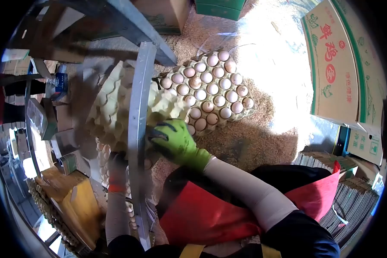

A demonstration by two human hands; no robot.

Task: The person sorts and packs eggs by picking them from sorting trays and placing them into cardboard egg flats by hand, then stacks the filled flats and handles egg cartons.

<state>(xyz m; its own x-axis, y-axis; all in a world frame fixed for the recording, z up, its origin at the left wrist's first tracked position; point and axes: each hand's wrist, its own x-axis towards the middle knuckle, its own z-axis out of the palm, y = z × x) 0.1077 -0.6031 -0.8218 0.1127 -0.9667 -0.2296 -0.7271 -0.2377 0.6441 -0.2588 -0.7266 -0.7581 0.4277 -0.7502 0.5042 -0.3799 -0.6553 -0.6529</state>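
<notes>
My right hand (174,141), in a green glove with dark fingertips, reaches in from the right, its fingers curled at the lower edge of a pale egg tray (165,101). A metal post crosses in front of the tray and the fingertips. Left of the post, my left hand (117,165) is dark and blurred, beneath another empty pulp tray (109,103); its fingers cannot be made out. Right of the trays, a tray full of eggs (213,89) rests on the littered floor. More eggs (103,157) show beside my left hand.
A metal post (138,99) stands between my arms, joined to a beam above. A large printed carton (335,64) is at the right, above stacked flat cardboard (352,206). A brown box (163,15) and a green box (219,8) lie at the top.
</notes>
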